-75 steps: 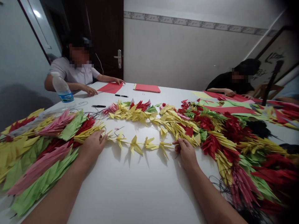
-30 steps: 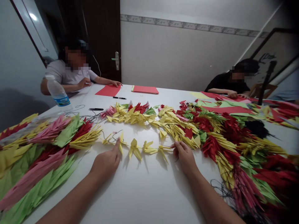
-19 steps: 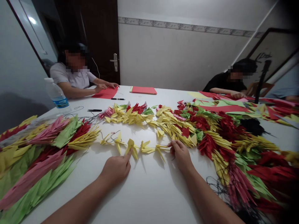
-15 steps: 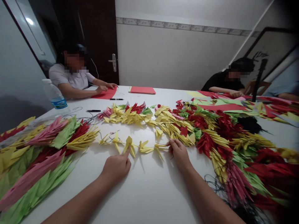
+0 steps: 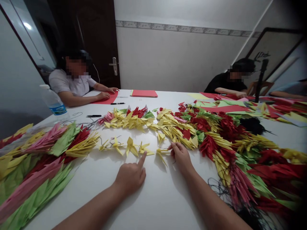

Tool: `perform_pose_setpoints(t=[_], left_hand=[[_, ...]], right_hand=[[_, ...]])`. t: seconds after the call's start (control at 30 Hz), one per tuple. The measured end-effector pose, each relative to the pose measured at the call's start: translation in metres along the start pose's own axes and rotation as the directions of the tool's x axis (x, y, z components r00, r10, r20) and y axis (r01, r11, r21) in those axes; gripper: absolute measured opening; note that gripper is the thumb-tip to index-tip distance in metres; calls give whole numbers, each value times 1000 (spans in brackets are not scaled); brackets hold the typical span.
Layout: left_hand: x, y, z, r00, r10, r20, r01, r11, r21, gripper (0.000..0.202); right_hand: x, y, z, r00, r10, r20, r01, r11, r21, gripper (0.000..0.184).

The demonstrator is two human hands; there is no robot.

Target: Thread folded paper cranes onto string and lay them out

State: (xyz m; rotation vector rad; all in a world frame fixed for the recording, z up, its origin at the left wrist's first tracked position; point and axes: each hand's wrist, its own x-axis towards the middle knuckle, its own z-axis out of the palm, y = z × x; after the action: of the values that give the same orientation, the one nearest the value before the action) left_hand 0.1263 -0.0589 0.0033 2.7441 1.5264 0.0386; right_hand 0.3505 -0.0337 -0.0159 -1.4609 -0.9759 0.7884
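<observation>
A string of several yellow folded-paper cranes point(image 5: 130, 148) lies across the white table point(image 5: 153, 198) in front of me. My left hand point(image 5: 131, 175) is curled with only the index finger stretched out, its tip touching a crane near the middle of the string. My right hand point(image 5: 180, 155) pinches the right end of the string, beside a thick heap of yellow, red and green cranes point(image 5: 216, 143).
Bundles of pink, green, yellow and red cranes point(image 5: 40, 159) fill the left side. A water bottle point(image 5: 53, 103), two pens and red paper sheets point(image 5: 144, 93) lie farther back. One person sits at the far left, another at the far right. Black thread point(image 5: 223, 191) coils near my right forearm.
My left hand has moved rightward along the yellow string from its left end, now pointing at a crane near the middle. My right hand has stayed on the right end.
</observation>
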Motion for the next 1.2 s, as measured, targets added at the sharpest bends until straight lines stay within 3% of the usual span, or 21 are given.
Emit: perform_pose_setpoints(t=[0.27,0.43,0.6,0.67,1.07,1.2], left_hand=[[31,8,-4,995,-101,-3,101,995,-25,55],[29,9,-4,995,-100,-30,100,995,-15,56],[21,22,0,985,161,-62,-164,985,-55,60],[23,30,1,979,196,-52,-199,978,-64,62],[46,47,2,999,-17,-45,14,998,-60,63],[39,41,-3,999,35,2,-35,995,-94,67]], right_hand=[[-2,-4,0,1000,-18,0,18,1000,7,41],[-3,-5,1,1000,-16,-3,17,1000,16,41],[-2,-4,1,1000,-7,-1,7,1000,13,40],[-1,-4,1,1000,-12,-6,12,1000,13,40],[-2,-5,0,1000,-20,-2,20,1000,-2,41],[-1,-3,0,1000,-26,0,26,999,-19,41]])
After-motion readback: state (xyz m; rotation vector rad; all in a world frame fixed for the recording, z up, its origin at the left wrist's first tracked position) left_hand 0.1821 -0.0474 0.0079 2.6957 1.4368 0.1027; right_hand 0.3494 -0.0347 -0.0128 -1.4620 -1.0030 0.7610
